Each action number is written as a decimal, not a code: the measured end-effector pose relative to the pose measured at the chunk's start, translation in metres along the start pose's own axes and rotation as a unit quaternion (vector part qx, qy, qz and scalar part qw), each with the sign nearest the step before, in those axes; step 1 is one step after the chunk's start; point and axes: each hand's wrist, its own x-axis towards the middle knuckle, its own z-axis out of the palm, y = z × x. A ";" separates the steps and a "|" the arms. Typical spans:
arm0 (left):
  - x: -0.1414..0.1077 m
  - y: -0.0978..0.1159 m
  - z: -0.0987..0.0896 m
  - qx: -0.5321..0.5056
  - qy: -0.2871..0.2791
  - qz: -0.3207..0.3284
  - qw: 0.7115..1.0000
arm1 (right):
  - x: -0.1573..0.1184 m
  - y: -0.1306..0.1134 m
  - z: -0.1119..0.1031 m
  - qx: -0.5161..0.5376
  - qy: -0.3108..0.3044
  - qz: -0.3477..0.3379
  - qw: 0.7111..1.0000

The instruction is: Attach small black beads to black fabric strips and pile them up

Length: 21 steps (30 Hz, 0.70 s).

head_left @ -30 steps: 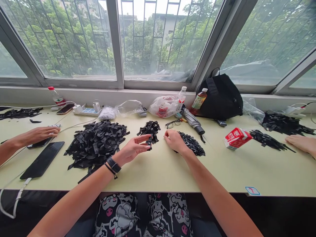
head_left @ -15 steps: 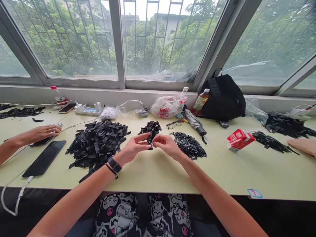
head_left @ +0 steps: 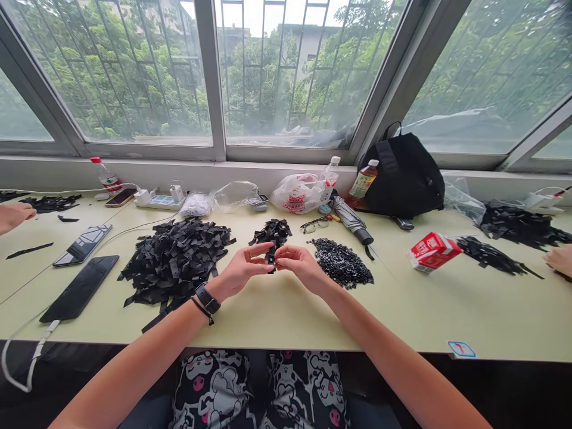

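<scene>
At mid-desk (head_left: 277, 322), I have the left hand (head_left: 241, 269) and right hand (head_left: 304, 268) clamped together on a black strip (head_left: 270, 259), just near a small heap of strips (head_left: 270, 232).

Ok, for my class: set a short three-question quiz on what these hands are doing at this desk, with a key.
1. Which wrist wears the black watch: A left, B right?
2. True or false: the left hand and right hand both pinch a small black strip.
3. Fill in: the glasses lie beside a closed ____.

Key: 1 A; 2 true; 3 umbrella.
</scene>
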 end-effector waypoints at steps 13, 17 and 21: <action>0.002 -0.005 -0.003 0.007 -0.016 0.020 1.000 | -0.001 0.003 0.004 -0.009 -0.010 -0.025 1.000; 0.001 -0.005 -0.002 0.014 -0.018 0.023 0.999 | -0.001 0.005 0.004 0.006 -0.017 -0.024 1.000; 0.001 -0.005 -0.001 0.025 -0.018 0.028 0.999 | 0.001 0.010 0.003 0.031 -0.023 -0.016 0.999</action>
